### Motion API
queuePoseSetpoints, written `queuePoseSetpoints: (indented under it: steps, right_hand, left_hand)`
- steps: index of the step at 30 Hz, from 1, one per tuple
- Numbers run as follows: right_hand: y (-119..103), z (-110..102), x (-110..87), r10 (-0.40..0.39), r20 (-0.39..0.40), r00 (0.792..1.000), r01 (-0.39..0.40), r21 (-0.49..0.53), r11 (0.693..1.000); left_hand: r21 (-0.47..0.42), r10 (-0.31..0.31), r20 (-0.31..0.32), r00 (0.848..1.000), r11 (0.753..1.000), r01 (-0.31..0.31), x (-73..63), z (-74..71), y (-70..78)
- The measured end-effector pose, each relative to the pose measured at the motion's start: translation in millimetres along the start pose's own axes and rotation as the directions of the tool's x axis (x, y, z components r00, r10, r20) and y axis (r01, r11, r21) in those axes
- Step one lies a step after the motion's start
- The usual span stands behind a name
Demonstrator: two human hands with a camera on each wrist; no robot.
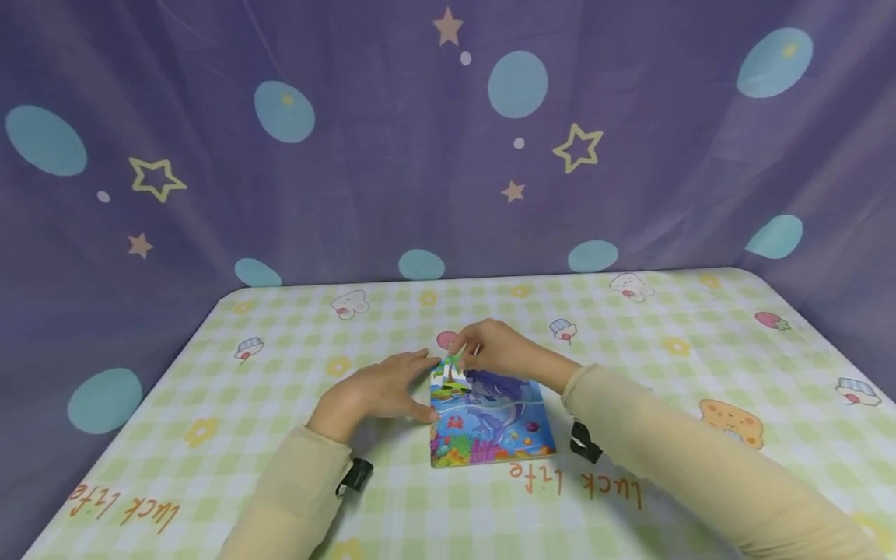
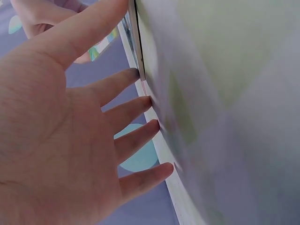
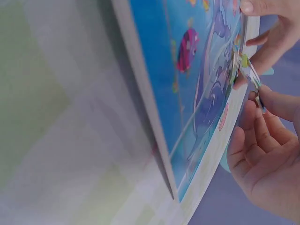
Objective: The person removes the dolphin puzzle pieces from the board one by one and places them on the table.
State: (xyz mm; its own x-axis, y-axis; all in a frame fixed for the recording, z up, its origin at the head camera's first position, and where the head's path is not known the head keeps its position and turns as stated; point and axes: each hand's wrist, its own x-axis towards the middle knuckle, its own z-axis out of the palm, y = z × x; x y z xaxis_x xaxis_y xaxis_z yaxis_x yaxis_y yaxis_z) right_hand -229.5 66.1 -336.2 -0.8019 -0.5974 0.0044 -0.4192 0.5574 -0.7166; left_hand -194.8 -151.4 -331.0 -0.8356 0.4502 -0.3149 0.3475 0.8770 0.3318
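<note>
A jigsaw puzzle (image 1: 493, 432) with a dolphin and sea-floor picture lies flat on the table. At its far left corner my right hand (image 1: 498, 346) pinches a puzzle piece (image 1: 455, 375) showing a palm tree. The right wrist view shows that piece (image 3: 253, 77) tilted up from the board, between thumb and fingers. My left hand (image 1: 381, 389) is spread along the puzzle's left side, its thumb and index finger at the edge. In the left wrist view, the other fingertips of the left hand (image 2: 56, 126) rest by the cloth with the palm facing the camera.
A green-and-white checked tablecloth (image 1: 280, 404) printed with flowers, cupcakes and lettering covers the table. Behind its far edge hangs a purple curtain (image 1: 392, 171) with stars and blue dots. A black wrist strap (image 1: 355, 476) shows at the left sleeve.
</note>
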Motion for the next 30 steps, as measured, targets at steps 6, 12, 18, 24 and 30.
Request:
queuePoseSetpoints:
  steps: [6,12,18,24,30]
  right_hand:
    - [7.2,-6.5,0.1,0.008,-0.046,0.999,-0.005,0.064,0.998]
    - [15.2,-10.4,-1.8,0.014,-0.094,0.995,-0.006,0.085,0.996]
    - [20.7,-16.6,-1.6,0.018,-0.126,0.992,-0.006,0.097,0.995]
    - [30.0,-25.1,-2.5,0.030,-0.161,0.986,-0.022,0.050,0.998]
    - [36.2,-35.1,-5.9,0.019,-0.173,0.985,-0.021,-0.012,1.000]
  left_hand:
    - [-0.015,0.007,-0.004,1.000,1.000,-0.007,1.3,-0.2,-0.1]
    - [-0.052,0.014,0.010,1.000,0.999,-0.013,1.1,3.2,-1.1]
    - [-0.069,-0.002,0.004,1.000,0.998,0.002,-1.2,1.7,-2.5]
    - [-0.074,0.002,0.007,1.000,0.997,-0.001,-1.9,1.1,-2.1]
    - [-0.060,-0.003,0.006,1.000,0.998,0.003,-0.5,1.8,-1.4]
